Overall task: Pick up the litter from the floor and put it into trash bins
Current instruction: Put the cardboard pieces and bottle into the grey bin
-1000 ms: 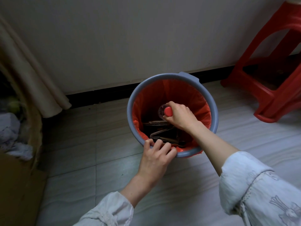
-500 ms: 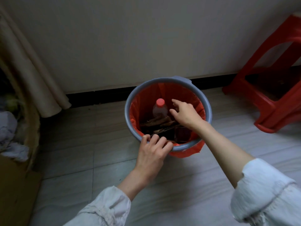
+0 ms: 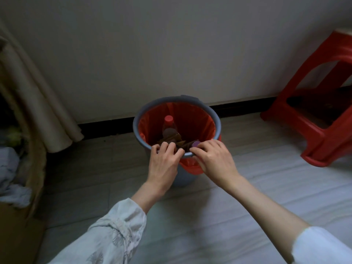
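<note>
- Pale tiled floor (image 3: 238, 216) running up to a plain wall (image 3: 171, 44) with a dark skirting strip along the bottom, pretty dim lighting
- Grey trash bin (image 3: 217, 122) stood on the floor close to the wall, lined with an orange-red bag (image 3: 190, 119) that spilled over the near rim
- Inside the bin: a clear bottle (image 3: 168, 128) with a red cap stood upright toward the far-left side, plus some brown cardboard pieces (image 3: 171, 139) lying below it
- There was also a small purple cap (image 3: 195, 144) just inside the near rim, right by the right fingertips; couldn't tell what it belonged to
- Left hand (image 3: 163, 161) was on the near rim, fingers curled over the edge and gripping it
- Right hand (image 3: 213, 159) sat just beside it on the same rim, fingers bent down onto the edge; looked like it was holding the rim too, nothing else in it
- The two hands were close together, nearly touching
- Red plastic stool (image 3: 314, 119) off to the right, well apart from the bin
- Beige curtain (image 3: 38, 103) hanging at the left, with a cardboard box (image 3: 17, 231) and some crumpled pale cloth (image 3: 9, 180) at the left edge
</note>
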Motion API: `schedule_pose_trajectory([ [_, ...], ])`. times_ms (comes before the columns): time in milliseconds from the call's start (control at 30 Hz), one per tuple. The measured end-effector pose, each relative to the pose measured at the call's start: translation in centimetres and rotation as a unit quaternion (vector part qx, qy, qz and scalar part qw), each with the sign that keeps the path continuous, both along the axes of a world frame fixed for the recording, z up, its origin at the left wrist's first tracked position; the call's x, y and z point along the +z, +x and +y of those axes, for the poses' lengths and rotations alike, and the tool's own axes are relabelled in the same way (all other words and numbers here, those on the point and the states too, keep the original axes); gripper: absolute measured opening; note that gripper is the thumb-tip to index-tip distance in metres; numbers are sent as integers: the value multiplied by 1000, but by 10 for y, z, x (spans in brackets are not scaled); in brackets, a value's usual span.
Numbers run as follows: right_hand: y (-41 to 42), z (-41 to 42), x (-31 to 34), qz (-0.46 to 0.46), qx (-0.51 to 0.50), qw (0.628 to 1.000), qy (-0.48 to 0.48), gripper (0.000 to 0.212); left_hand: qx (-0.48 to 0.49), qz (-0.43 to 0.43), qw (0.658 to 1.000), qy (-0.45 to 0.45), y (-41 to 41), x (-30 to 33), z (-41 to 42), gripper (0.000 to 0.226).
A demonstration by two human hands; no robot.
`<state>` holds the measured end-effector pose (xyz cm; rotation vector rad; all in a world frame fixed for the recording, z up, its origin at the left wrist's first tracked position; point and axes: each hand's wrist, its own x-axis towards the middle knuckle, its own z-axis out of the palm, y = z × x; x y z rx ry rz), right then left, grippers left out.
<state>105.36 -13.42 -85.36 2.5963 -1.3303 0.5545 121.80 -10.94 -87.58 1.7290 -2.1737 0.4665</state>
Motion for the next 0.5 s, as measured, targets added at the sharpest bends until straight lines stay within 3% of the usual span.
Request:
schedule_pose_trajectory([
  [133,16,-25,1,-25,-8,999,-37,15,-19,-5,999,-43,21,-5,-27,36],
  [233,32,-51,4,-25,-26,999,-28,19,-13,23,999,-47,35,-8,-49,47],
  [400,48,-94,13,24,-84,995,53,35,-7,10,995,98,52,-3,-62,69],
  [500,50,-113,18,-29,-126,985,113,36,-12,-30,983,180,47,7,-72,84],
])
